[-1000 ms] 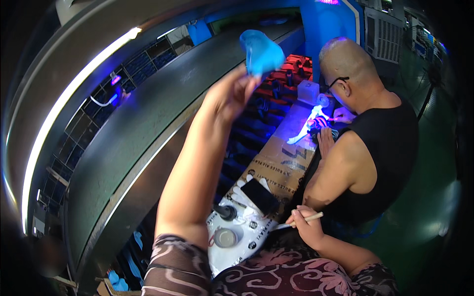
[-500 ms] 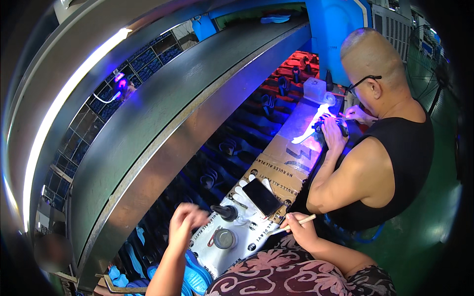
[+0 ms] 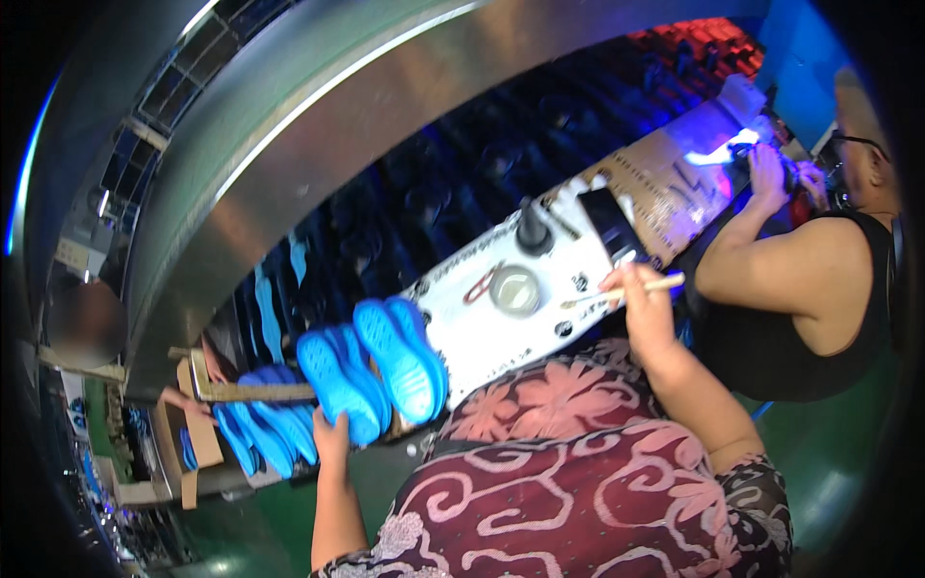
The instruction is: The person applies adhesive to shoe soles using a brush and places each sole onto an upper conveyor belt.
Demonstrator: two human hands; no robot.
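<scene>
My left hand [image 3: 330,435] grips the near end of a bright blue shoe sole [image 3: 332,380], its thumb on top and its other fingers mostly hidden. Another pair of blue soles [image 3: 400,361] leans just to the right of it, with more blue soles [image 3: 260,429] lying to the left. Between the fingers of my right hand [image 3: 641,299] is a brush [image 3: 665,282] with a pale wooden handle, its tip pointing left over the white printed sheet [image 3: 482,352]. A small round cup [image 3: 515,291] of pale liquid stands left of the brush tip.
Beyond the cup stand a dark nozzle bottle [image 3: 533,233] and a black phone [image 3: 605,220]. A metal conveyor housing [image 3: 318,106] arches over the far side. At right, a co-worker [image 3: 800,279] handles a shoe under bright light. Another person's hand [image 3: 188,403] shows by a cardboard box [image 3: 183,453].
My view has swung left. My left hand, raised in the air before, has gone down to the blue soles and taken hold of one. The brush stays in my right hand.
</scene>
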